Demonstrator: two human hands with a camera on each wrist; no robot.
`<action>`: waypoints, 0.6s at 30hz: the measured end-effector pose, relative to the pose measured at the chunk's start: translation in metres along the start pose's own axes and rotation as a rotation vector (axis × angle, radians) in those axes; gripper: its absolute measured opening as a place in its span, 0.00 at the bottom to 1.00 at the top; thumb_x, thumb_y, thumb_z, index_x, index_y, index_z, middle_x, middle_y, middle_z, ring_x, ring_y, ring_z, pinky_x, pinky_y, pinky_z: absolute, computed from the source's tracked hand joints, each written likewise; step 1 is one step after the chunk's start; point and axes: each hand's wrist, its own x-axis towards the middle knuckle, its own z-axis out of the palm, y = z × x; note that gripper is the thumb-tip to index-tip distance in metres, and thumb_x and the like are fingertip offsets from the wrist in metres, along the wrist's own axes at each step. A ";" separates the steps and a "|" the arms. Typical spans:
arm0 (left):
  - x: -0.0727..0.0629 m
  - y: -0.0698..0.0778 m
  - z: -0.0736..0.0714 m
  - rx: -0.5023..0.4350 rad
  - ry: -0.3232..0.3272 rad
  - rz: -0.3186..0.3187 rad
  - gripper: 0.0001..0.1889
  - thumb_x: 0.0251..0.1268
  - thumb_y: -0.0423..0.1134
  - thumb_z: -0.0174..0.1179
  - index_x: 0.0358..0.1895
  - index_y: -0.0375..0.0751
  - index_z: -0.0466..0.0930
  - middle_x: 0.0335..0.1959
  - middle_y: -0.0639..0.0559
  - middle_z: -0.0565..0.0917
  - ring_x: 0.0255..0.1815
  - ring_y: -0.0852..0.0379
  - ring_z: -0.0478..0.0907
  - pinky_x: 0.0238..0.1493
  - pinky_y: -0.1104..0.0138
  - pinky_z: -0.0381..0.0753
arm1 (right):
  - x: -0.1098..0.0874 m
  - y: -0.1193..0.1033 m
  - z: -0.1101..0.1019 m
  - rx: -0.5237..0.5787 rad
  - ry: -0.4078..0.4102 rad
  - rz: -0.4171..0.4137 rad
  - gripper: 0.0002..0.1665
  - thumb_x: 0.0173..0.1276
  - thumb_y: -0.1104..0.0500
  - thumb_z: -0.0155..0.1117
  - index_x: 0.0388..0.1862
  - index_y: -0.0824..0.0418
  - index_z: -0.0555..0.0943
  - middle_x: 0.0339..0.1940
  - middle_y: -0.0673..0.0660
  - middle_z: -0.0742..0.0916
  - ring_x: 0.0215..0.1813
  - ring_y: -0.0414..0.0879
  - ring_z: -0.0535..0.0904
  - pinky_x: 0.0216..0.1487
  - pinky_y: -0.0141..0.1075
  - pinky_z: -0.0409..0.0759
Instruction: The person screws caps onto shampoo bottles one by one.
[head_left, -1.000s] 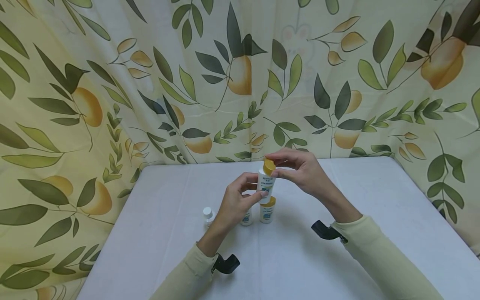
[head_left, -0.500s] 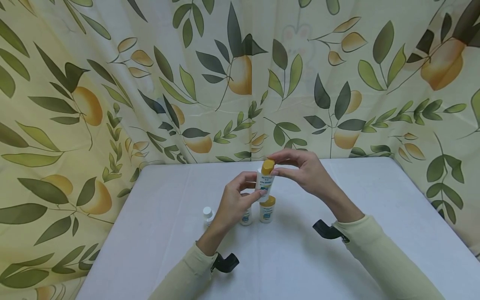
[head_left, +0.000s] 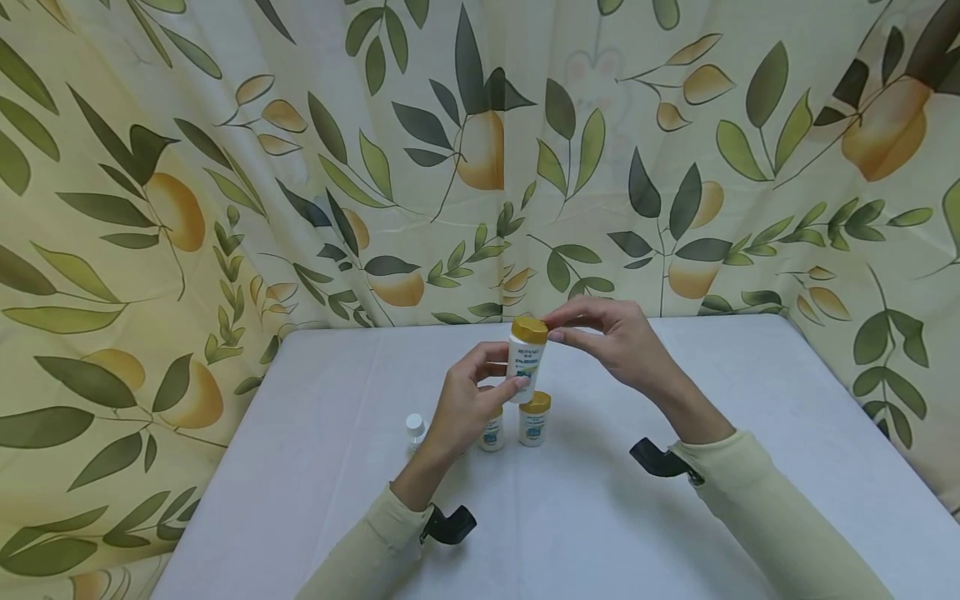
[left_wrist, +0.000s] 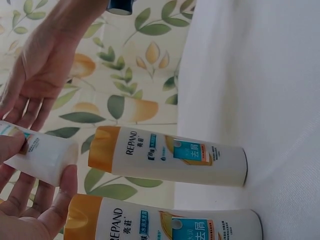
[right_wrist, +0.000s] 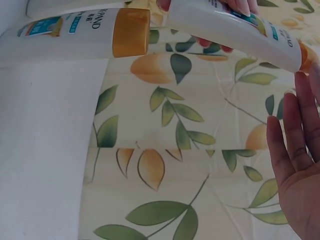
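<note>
My left hand (head_left: 468,408) holds a white shampoo bottle (head_left: 526,367) with a gold cap above the table, thumb across its front label. At the cap's right edge, the fingertips of my right hand (head_left: 611,337) touch or nearly touch it. The right wrist view shows the held bottle (right_wrist: 240,32) tilted, with the right hand (right_wrist: 305,165) beside its cap, fingers fairly straight. Below stands a matching bottle (head_left: 534,423), and another one (head_left: 492,435) is partly hidden by my left hand. In the left wrist view, the left hand (left_wrist: 35,200) wraps the held bottle's lower part (left_wrist: 47,160).
Left of the gold-capped bottles, a small white-capped bottle (head_left: 416,427) stands partly behind my left forearm. A white cloth covers the table (head_left: 300,467). Behind its far edge hangs a curtain (head_left: 420,208) printed with fruit and leaves. Black wrist cameras (head_left: 450,525) stick out below both sleeves.
The held bottle has shifted slightly left, and its cap now shows more fully. My right fingers have slid from gripping the cap to its right edge. The standing bottles stay in place.
</note>
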 end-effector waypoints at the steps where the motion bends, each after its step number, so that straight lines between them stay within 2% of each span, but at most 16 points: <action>1: 0.000 0.000 0.000 -0.001 0.000 -0.001 0.22 0.65 0.36 0.70 0.61 0.49 0.78 0.58 0.55 0.82 0.55 0.53 0.82 0.51 0.62 0.87 | 0.000 0.000 0.000 0.002 0.000 0.001 0.14 0.67 0.64 0.71 0.51 0.57 0.87 0.48 0.50 0.88 0.55 0.41 0.82 0.65 0.39 0.80; 3: 0.000 0.001 0.000 -0.003 -0.001 -0.001 0.22 0.65 0.36 0.70 0.61 0.49 0.78 0.58 0.54 0.82 0.55 0.52 0.82 0.51 0.62 0.87 | 0.000 0.000 0.001 0.006 -0.001 0.005 0.14 0.67 0.64 0.72 0.51 0.58 0.87 0.48 0.50 0.88 0.55 0.41 0.83 0.65 0.40 0.80; 8: -0.001 0.001 0.001 -0.004 -0.003 0.001 0.22 0.65 0.37 0.70 0.61 0.49 0.78 0.58 0.55 0.82 0.55 0.53 0.81 0.51 0.62 0.87 | 0.001 0.001 0.003 0.024 -0.020 0.002 0.16 0.67 0.64 0.72 0.54 0.58 0.85 0.51 0.52 0.87 0.55 0.42 0.83 0.64 0.34 0.79; 14: -0.001 0.002 0.002 -0.004 -0.011 0.014 0.21 0.66 0.36 0.70 0.61 0.49 0.78 0.58 0.55 0.82 0.55 0.53 0.82 0.51 0.63 0.87 | 0.002 0.002 0.006 0.066 -0.066 -0.008 0.21 0.68 0.65 0.71 0.60 0.58 0.83 0.56 0.52 0.86 0.58 0.44 0.82 0.65 0.34 0.78; 18: -0.001 0.001 0.003 -0.001 -0.012 0.021 0.21 0.66 0.35 0.70 0.61 0.48 0.78 0.58 0.55 0.82 0.55 0.53 0.82 0.51 0.63 0.87 | 0.002 0.001 0.007 0.067 -0.065 -0.007 0.24 0.67 0.65 0.72 0.61 0.58 0.82 0.57 0.52 0.86 0.58 0.44 0.82 0.64 0.33 0.78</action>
